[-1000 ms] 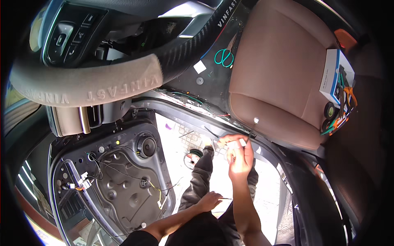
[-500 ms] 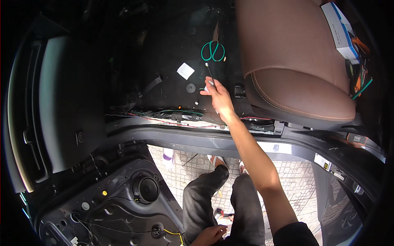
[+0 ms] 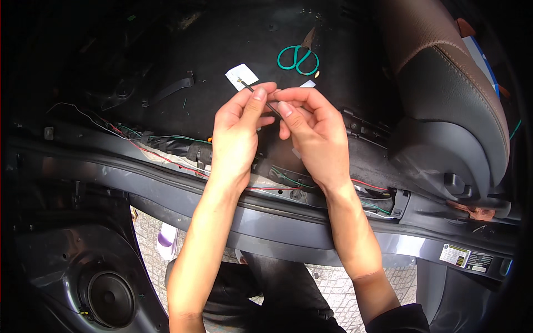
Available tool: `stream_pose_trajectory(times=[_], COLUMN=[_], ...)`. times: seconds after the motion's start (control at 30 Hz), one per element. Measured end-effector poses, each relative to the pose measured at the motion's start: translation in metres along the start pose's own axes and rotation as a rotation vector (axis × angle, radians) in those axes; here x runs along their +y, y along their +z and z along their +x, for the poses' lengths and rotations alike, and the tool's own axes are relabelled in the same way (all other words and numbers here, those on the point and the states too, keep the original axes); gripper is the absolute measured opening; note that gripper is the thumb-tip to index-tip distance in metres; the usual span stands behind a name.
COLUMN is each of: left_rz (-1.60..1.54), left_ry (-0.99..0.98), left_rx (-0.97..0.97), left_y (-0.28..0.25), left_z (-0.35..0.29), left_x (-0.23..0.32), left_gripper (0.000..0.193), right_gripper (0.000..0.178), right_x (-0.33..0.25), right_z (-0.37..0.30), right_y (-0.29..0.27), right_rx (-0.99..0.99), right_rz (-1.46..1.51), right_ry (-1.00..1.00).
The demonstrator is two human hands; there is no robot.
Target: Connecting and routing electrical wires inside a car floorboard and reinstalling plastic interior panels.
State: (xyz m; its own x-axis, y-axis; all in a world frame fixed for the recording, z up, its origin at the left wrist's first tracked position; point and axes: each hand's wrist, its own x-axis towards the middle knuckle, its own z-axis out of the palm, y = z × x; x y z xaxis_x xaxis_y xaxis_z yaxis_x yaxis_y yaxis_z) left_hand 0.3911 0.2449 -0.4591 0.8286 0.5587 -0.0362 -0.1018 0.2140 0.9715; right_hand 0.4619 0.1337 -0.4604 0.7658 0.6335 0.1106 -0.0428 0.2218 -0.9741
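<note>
Both my hands meet over the dark car floor, above the door sill. Between them runs a thin black cable (image 3: 247, 85) with a small pale tip pointing up and left, in front of a white paper square (image 3: 242, 71). My left hand (image 3: 242, 119) pinches it near the tip between thumb and forefinger. My right hand (image 3: 317, 125) grips it further back, its fingers curled; the far end is hidden in that hand. Beyond them lie scissors (image 3: 297, 60) with green handles and rusty blades. A white piece (image 3: 307, 84) shows just past my right fingers.
Red wires (image 3: 166, 161) and green wires (image 3: 180, 136) run along the opened sill channel. The painted sill (image 3: 266, 227) crosses below my forearms. A brown seat (image 3: 444, 66) stands at right. At lower left is the stripped door with a round speaker (image 3: 111, 298).
My left hand has come up from my lap and taken hold of the cable beside my right hand. The view has shifted closer to the sill, and the cable's tip now points more leftward.
</note>
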Motion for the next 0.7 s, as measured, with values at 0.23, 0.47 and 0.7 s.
stream_pose_trajectory(times=[0.23, 0.47, 0.7], left_rz=[-0.075, 0.313, 0.497], left_ry=[0.153, 0.110, -0.181], left_rx=[0.068, -0.159, -0.599], left_y=[-0.015, 0.008, 0.094], left_z=[0.029, 0.111, 0.202], left_x=[0.032, 0.032, -0.024], left_gripper=[0.034, 0.018, 0.019], right_gripper=[0.022, 0.028, 0.030], right_x=[0.030, 0.011, 0.010], right_z=[0.007, 0.005, 0.004], right_y=[0.002, 0.002, -0.016], right_rx=[0.095, 0.163, 0.328], right_rz=[-0.135, 0.455, 0.571], right_ry=[-0.036, 0.141, 0.169])
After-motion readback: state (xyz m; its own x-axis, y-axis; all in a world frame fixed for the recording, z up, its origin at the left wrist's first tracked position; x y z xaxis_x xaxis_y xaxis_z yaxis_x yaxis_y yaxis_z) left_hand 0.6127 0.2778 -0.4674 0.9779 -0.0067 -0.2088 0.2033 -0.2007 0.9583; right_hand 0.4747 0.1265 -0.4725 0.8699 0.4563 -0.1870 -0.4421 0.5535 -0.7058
